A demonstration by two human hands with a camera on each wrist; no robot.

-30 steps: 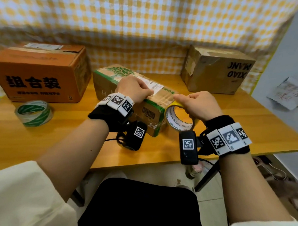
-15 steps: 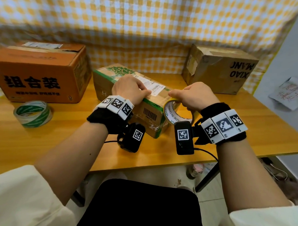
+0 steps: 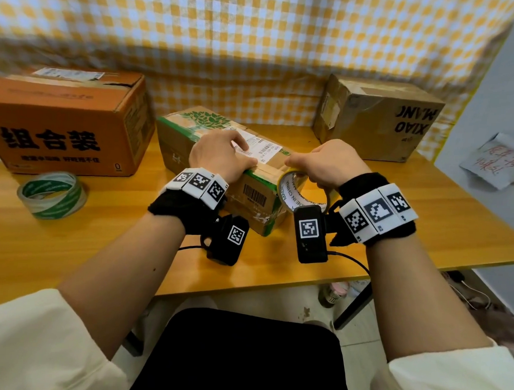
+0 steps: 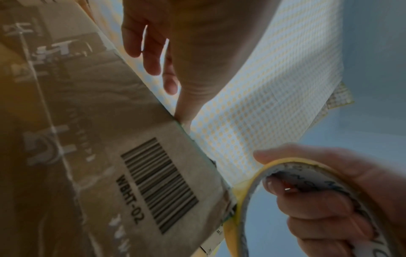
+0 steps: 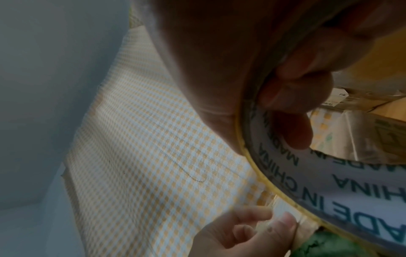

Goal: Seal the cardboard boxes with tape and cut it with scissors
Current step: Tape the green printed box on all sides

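Observation:
The small cardboard box (image 3: 211, 125) with green leaf print and a shipping label lies mid-table. My left hand (image 3: 237, 154) rests flat on its top, thumb pressing along the near top edge; the left wrist view shows this hand (image 4: 175, 52) above the barcode side of the box (image 4: 110, 139). My right hand (image 3: 307, 170) grips a yellow tape roll (image 3: 297, 196) held upright against the box's near right corner. Fingers (image 5: 294, 90) curl through the roll's core (image 5: 329, 191), which reads "MADE IN CHINA". No scissors are in view.
An orange carton (image 3: 67, 121) stands at the back left, a brown carton (image 3: 377, 117) at the back right. A green-and-white tape roll (image 3: 52, 194) lies at the front left of the wooden table (image 3: 100, 241). A checked cloth hangs behind.
My right hand has brought the yellow tape roll slightly up and left, closer to the box's corner. My left hand has stayed on the box top.

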